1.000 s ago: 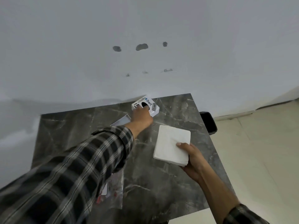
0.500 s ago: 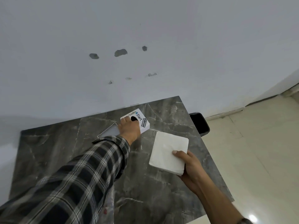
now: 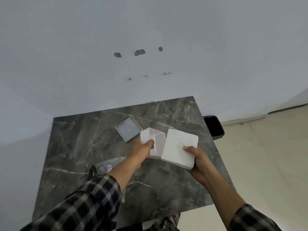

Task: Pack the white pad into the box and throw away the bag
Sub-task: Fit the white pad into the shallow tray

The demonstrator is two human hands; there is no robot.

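My right hand (image 3: 198, 161) holds the white pad (image 3: 179, 147), a square stack tilted above the table's right side. Just left of it, my left hand (image 3: 141, 151) grips the open white box (image 3: 154, 139) by its near wall, with the opening facing up and toward the pad. The pad's left edge overlaps the box's right side. The box's lid (image 3: 128, 128) lies upside down on the table behind my left hand. A clear plastic bag (image 3: 104, 168) with a small label lies flat on the table, partly under my left forearm.
The dark marble table (image 3: 80, 147) stands against a white wall. A black bin (image 3: 214, 125) sits on the floor beside the table's far right edge. Pale tiled floor lies to the right.
My left hand has lifted the box off the table's far side and brought it toward me next to the pad, open side up. The lid stayed behind on the table.
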